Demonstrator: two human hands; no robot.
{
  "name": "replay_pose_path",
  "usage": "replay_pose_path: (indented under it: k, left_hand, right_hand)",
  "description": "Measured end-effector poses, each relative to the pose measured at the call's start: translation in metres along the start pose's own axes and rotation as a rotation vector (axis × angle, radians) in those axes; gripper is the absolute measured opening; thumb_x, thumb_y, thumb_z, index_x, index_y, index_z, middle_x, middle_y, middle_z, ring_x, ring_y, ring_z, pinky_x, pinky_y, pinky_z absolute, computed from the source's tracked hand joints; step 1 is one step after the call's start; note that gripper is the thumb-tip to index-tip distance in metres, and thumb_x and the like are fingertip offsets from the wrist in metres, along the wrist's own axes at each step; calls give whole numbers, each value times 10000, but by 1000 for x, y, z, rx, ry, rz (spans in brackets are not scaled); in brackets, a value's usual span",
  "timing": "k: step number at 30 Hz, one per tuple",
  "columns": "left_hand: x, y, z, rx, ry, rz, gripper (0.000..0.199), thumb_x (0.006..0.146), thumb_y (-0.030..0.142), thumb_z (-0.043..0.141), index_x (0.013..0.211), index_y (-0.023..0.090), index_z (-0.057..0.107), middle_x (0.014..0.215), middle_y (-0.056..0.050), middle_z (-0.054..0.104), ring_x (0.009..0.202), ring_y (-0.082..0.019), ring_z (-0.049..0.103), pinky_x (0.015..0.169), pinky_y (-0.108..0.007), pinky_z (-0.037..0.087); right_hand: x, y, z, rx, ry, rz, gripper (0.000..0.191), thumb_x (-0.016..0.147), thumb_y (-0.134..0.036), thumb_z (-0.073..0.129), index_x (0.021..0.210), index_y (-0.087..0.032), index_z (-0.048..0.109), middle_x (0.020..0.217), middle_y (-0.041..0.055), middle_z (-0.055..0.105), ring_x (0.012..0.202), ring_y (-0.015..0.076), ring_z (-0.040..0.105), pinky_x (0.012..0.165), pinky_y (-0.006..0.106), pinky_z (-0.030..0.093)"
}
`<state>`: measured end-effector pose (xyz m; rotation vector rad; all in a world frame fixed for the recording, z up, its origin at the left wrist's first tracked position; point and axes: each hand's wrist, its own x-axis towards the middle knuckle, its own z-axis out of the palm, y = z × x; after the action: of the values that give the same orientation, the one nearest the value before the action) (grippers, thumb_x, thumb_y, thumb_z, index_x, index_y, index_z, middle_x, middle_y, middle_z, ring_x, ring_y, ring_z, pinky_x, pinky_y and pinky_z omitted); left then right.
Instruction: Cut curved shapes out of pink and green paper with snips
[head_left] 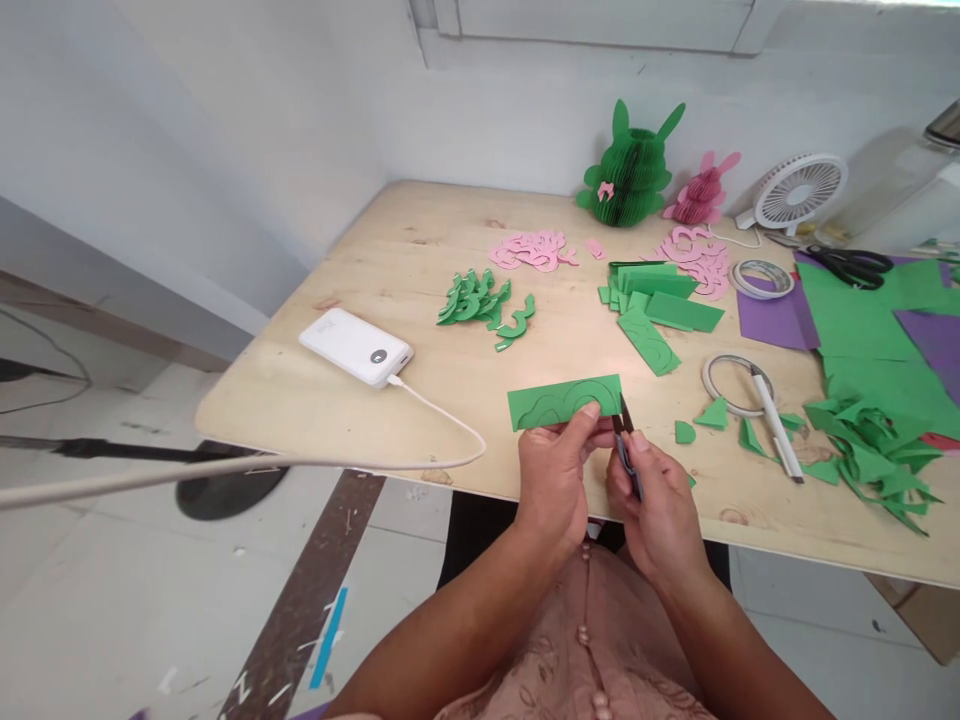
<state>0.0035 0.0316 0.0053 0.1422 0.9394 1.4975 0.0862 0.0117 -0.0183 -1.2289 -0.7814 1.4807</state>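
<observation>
My left hand (556, 475) pinches the lower edge of a green paper strip (559, 402), which has a curvy outline drawn on it. My right hand (664, 510) is closed round a small pair of scissors (627, 450). The scissor blades point up at the strip's right end. Behind the strip lie cut green curved pieces (474, 300) and a stack of green strips (667, 300), the front one with a drawn outline. Green scraps (874, 450) are heaped to the right.
A white power bank (356, 346) with a cable lies left. Tape rolls (761, 279), a white pen (777, 424), black scissors (849, 266) and purple paper (776, 315) are right. Pink pieces (532, 250), green (630, 175) and pink (703, 192) paper figures and a fan (799, 192) stand or lie behind.
</observation>
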Motion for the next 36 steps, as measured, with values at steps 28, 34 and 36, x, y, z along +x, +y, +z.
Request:
replay_pose_path:
  k: [28,34,36]
  left_hand:
    - [0,-6,3,6,47,48,169,610,238,765,698,113,693,703,-64,701,661,-173,664,662,-279,513]
    - [-1,-5,4,-17,39,48,131,626,210,753,689,113,691,699,-55,700,662,-161,661,656,-263,514]
    - [-2,-5,5,-24,42,49,121,632,201,747,693,113,689,703,-52,699,662,-158,660,646,-256,513]
  right_hand:
    - [4,5,1,-24,55,-30,479,810,-539,579,519,-195,417,466,-63,332,443,92,227,434,258,151]
    - [4,6,1,-19,44,-32,473,823,-525,574,520,-193,426,469,-60,338,447,94,233,437,261,153]
    - [3,6,1,-8,44,-27,462,828,-513,576,527,-193,432,471,-61,341,448,94,229,438,263,147]
